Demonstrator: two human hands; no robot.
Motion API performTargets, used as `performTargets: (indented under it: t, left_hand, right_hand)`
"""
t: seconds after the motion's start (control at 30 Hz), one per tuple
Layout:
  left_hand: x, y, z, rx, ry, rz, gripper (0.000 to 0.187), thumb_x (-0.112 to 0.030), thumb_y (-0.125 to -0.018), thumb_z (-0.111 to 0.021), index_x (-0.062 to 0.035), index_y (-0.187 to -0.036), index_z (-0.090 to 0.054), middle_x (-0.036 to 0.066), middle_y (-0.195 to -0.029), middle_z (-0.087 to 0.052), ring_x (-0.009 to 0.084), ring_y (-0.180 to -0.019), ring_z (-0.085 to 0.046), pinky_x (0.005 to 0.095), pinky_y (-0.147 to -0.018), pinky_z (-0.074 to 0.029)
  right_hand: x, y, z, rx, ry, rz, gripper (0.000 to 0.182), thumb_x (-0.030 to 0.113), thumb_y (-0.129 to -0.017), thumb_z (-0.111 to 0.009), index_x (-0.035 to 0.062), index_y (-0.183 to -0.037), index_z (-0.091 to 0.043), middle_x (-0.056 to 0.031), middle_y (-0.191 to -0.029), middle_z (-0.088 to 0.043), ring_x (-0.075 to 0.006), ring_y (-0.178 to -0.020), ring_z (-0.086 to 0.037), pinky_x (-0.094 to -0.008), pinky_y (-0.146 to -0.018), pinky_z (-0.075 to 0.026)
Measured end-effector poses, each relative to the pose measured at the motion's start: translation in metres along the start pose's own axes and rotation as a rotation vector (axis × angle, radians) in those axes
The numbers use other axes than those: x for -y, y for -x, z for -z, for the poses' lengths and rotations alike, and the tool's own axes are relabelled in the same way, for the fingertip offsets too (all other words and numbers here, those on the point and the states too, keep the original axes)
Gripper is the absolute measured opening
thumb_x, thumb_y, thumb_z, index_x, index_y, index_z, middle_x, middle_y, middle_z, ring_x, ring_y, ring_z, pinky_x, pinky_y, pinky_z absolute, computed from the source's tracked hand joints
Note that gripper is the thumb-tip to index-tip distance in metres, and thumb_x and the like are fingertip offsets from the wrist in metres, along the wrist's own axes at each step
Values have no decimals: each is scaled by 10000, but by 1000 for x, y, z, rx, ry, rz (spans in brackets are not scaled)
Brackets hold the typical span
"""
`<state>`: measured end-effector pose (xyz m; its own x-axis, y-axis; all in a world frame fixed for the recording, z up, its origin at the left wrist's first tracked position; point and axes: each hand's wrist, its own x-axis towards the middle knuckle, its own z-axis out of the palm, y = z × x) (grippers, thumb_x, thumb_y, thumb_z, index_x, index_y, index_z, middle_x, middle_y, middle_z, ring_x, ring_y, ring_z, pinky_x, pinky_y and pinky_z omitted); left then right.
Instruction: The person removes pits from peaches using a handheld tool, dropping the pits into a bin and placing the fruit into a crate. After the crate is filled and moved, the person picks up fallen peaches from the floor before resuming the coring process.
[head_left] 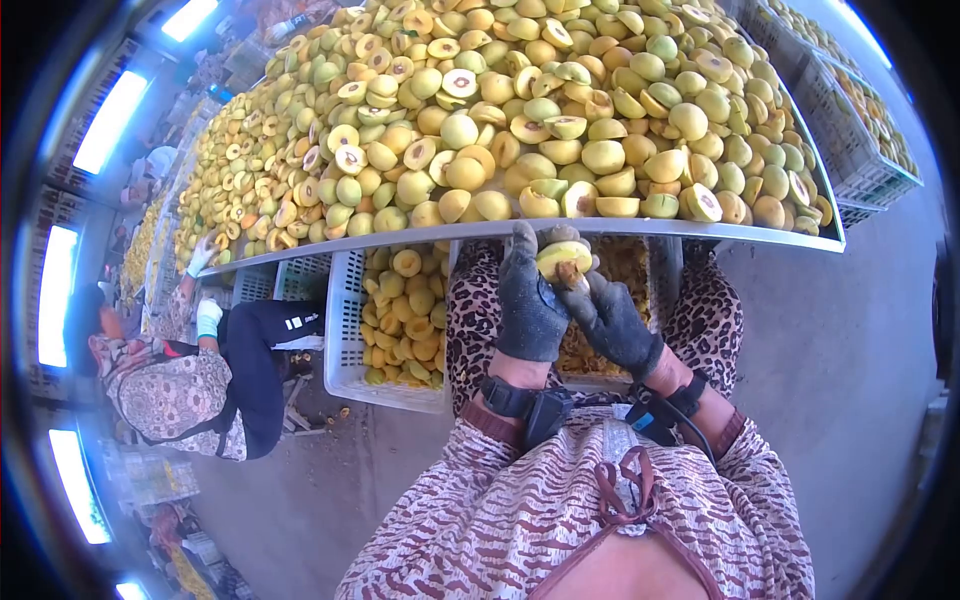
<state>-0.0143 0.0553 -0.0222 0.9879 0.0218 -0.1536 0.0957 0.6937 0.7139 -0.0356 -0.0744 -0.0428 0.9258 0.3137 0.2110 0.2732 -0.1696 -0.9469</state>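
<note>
My left hand, in a dark dusty glove, is closed around a yellow peach half just in front of the table edge. The cut side of the fruit faces me, with a brown pit area at its lower part. My right hand, gloved alike, has its fingers closed together at that brown spot. Something small and pale shows at its fingertips, too small to name. Right beyond both hands lies a big heap of peach halves on a metal-edged table, some cut side up with pits showing.
Under the table stands a white crate of peach halves. Another container with brownish scraps sits between my knees. A co-worker in white gloves sits at the left. Stacked crates of fruit stand at the far right.
</note>
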Motion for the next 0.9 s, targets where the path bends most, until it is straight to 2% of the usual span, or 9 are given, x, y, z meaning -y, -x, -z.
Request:
performTargets:
  t: [0.2,0.3,0.47,0.57,0.67,0.77,0.8,0.83,0.9]
  left_hand:
    - [-3,11,3,-16,-115,43,513,-527,-995,-460,-35,-934,-593,130,-881,-645,261,-812,-673,382,-681,-593]
    - [-16,22,10,-31,-17,110,466,-481,-1001,-484,-48,-873,-597,123,-856,-652,260,-775,-679,395,-683,-603]
    - [-30,40,33,-57,-134,26,463,-492,-1022,-415,-88,-830,-532,113,-806,-635,251,-758,-669,388,-687,-593]
    - [-41,52,41,-88,-154,-18,485,-514,-1013,-415,-77,-879,-577,126,-874,-659,270,-819,-678,420,-735,-597]
    - [-52,50,53,-135,196,59,518,-539,-997,-427,-62,-990,-626,139,-965,-676,314,-905,-673,471,-816,-585]
    - [-81,38,98,-226,298,-86,542,-533,-977,-466,-30,-1062,-650,163,-1048,-682,343,-955,-661,511,-878,-556]
    - [-91,28,128,-201,268,-150,504,-494,-995,-479,-25,-1062,-652,164,-1053,-683,338,-954,-660,492,-886,-552]
    - [-97,14,152,-394,-215,-316,457,-429,-1002,-496,-6,-1047,-663,168,-1056,-684,325,-960,-659,459,-889,-543]
    - [-117,-9,174,-593,-1195,-516,329,-251,-971,-554,46,-1001,-692,192,-1064,-686,316,-959,-655,391,-860,-521]
  right_hand:
    - [-12,10,3,212,-329,-189,323,288,-991,-560,-28,-955,-620,-21,-772,-628,-194,-669,-606,-388,-625,-496]
    - [-1,10,7,479,-768,-746,364,322,-980,-581,0,-1143,-627,-44,-935,-643,-122,-892,-587,-313,-786,-492]
    - [19,-6,-8,659,-591,-489,408,294,-991,-562,-22,-1247,-571,-34,-1053,-627,-125,-913,-552,-293,-824,-478]
    - [2,-13,-29,742,-471,-147,381,332,-974,-577,-28,-1092,-618,-45,-869,-627,-123,-800,-544,-307,-717,-483]
    - [1,-14,-21,787,-377,-101,416,398,-969,-592,2,-1092,-625,15,-779,-581,-102,-717,-497,-303,-643,-437]
    - [1,2,4,645,-340,-321,402,398,-953,-581,-2,-938,-611,-54,-697,-612,-153,-615,-564,-326,-566,-472]
    - [-28,12,10,589,42,-210,354,361,-949,-579,10,-924,-619,-97,-683,-613,-183,-599,-571,-335,-563,-474]
    - [-58,19,15,507,428,-94,308,324,-946,-578,23,-909,-627,-140,-670,-613,-212,-584,-579,-344,-559,-475]
    - [-73,30,28,416,463,-105,270,292,-939,-578,31,-893,-631,-177,-675,-608,-239,-575,-576,-353,-559,-471]
